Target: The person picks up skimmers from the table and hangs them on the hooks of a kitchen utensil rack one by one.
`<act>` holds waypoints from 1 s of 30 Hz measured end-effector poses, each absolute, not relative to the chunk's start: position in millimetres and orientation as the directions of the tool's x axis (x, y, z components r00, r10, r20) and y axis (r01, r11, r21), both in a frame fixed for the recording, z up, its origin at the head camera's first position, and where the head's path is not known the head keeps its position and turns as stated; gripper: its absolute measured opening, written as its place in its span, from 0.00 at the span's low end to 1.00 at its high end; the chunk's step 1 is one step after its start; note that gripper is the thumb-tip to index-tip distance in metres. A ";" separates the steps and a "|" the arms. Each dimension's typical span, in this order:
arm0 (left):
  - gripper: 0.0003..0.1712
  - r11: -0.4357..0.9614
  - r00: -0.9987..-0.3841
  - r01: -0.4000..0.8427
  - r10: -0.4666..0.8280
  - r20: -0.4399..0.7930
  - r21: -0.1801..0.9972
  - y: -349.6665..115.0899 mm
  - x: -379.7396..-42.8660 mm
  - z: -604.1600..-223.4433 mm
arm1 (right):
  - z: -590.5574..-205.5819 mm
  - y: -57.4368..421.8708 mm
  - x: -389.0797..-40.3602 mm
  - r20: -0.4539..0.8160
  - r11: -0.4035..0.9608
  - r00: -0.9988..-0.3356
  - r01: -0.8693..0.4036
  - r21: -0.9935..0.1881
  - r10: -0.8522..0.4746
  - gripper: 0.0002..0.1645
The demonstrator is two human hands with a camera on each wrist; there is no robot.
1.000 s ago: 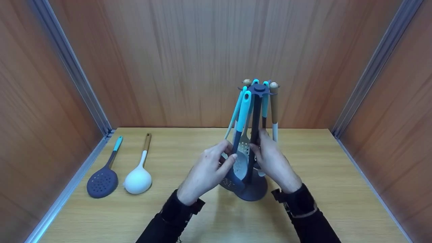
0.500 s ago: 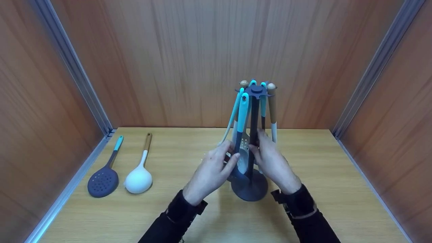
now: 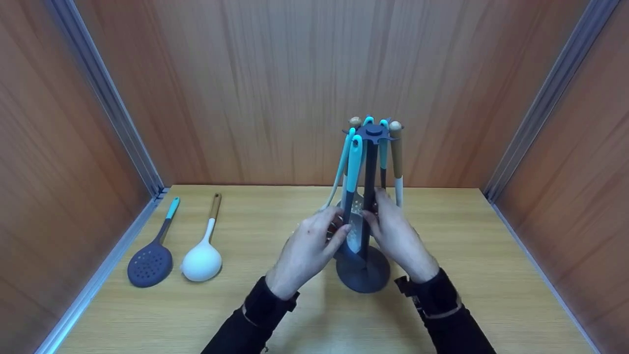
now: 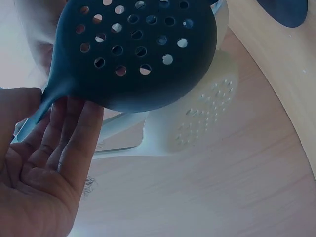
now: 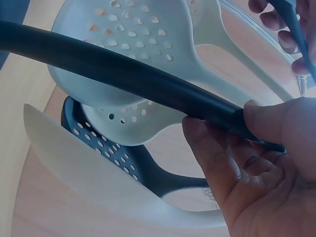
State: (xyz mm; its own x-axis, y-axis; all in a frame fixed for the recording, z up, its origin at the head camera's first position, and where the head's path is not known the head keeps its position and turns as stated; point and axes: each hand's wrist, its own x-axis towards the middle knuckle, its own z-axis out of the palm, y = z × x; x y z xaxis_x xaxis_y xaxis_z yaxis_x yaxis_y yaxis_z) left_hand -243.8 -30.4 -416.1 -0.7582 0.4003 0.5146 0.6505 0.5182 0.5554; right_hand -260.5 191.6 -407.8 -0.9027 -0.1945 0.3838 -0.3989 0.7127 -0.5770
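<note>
A dark skimmer with a turquoise handle point(image 3: 354, 164) hangs at the near left of a utensil stand. My left hand point(image 3: 309, 246) pinches its dark shaft between thumb and fingers; the round perforated head point(image 4: 153, 94) fills the top of the left wrist view. My right hand point(image 3: 395, 233) grips the stand's dark pole point(image 3: 371, 172) partway up, thumb and fingers on either side point(image 5: 266, 173). Around the pole hang several other utensils, among them pale perforated spoons point(image 5: 123, 34) and a wooden-handled one point(image 3: 396, 152). The stand's round base point(image 3: 366, 280) rests on the table.
Left on the table lie a dark skimmer with a turquoise handle point(image 3: 150, 265) and a white ladle with a wooden handle point(image 3: 201, 263), side by side. Wood panels point(image 3: 314, 88) with metal corner strips point(image 3: 110, 108) enclose the back and sides of the table.
The skimmer's head has swung right, closer to the pole, with my left hand moving along with it. The stand's top has shifted slightly left. My right hand stays on the pole.
</note>
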 end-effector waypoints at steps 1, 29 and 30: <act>0.17 0.520 -0.758 0.650 0.402 0.513 0.554 -31.0 -243.8 -415.8 | -407.6 191.3 -260.5 0.380 0.710 -0.905 -0.396 -0.582 -0.193 0.27; 0.20 0.557 -0.769 0.635 0.387 0.510 0.536 -52.2 -250.3 -403.5 | -410.7 191.6 -259.5 0.428 0.712 -0.895 -0.380 -0.591 -0.122 0.23; 0.20 0.562 -0.773 0.630 0.382 0.507 0.536 -53.9 -250.4 -402.6 | -410.8 191.4 -259.7 0.431 0.712 -0.894 -0.382 -0.590 -0.123 0.23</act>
State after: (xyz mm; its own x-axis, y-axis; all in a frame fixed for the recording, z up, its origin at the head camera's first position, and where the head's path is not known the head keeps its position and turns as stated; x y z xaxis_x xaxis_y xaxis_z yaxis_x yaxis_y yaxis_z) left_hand -250.4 -53.9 -402.6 -0.7726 0.3820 0.5071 0.6298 0.5620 0.5361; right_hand -259.7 191.4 -410.8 -0.8941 -0.1231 0.4306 -0.3819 0.7117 -0.5896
